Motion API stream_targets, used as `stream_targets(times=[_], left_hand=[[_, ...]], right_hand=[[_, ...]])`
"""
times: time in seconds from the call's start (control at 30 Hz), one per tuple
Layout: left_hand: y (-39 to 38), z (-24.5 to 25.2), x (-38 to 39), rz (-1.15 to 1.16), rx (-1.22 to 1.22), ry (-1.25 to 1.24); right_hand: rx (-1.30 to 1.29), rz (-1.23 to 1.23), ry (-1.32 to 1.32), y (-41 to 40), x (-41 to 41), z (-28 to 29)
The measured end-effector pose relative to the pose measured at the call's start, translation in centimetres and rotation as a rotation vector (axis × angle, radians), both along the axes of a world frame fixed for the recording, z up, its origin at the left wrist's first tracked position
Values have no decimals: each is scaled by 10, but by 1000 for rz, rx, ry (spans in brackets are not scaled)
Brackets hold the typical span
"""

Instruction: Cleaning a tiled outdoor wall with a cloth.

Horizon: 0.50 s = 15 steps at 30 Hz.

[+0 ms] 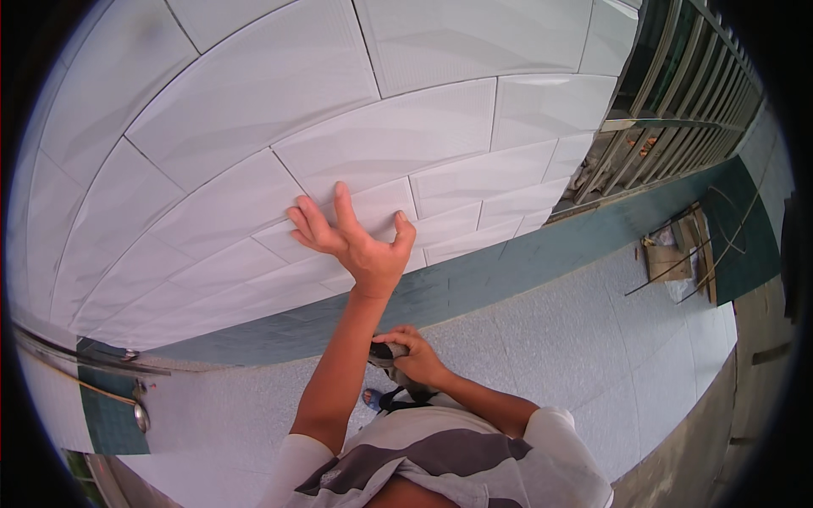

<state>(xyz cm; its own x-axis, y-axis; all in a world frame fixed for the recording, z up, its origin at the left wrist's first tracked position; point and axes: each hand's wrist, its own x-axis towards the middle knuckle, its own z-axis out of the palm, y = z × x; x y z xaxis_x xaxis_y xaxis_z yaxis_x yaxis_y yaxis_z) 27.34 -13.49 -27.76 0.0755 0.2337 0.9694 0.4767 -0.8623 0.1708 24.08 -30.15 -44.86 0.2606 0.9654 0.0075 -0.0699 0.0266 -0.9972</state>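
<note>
A wall of white, relief-patterned tiles (pixel 438 133) fills the upper view, with thin dark joints between them. My left hand (pixel 365 244) is raised at the wall's lower middle, back of the hand towards me, fingers spread, holding nothing. Its fingertips are at or very near the tiles; contact is unclear. Lower down, near my waist, my right hand (pixel 416 359) has its fingers closed on a grey and black cloth-like item (pixel 389 352). Whether that is a separate cloth or part of my clothing cannot be told. A blue sandal (pixel 372 399) shows on a foot below.
A green-grey tiled band (pixel 470 289) runs between the wall and the speckled floor (pixel 540 343). A barred window (pixel 673 127) is at upper right. Cardboard (pixel 667 262), boards and thin rods lie at right. A round metal object (pixel 141 418) is at lower left.
</note>
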Motion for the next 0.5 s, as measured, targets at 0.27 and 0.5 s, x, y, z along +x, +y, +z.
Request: stream_targets(times=[0.27, 0.5], left_hand=[[-1, -4, -1, -39, -8, 14], [3, -9, -6, 49, 7, 90]], right_hand=[[-9, 17, 11, 1, 0, 4], [-23, 38, 30, 0, 2, 8]])
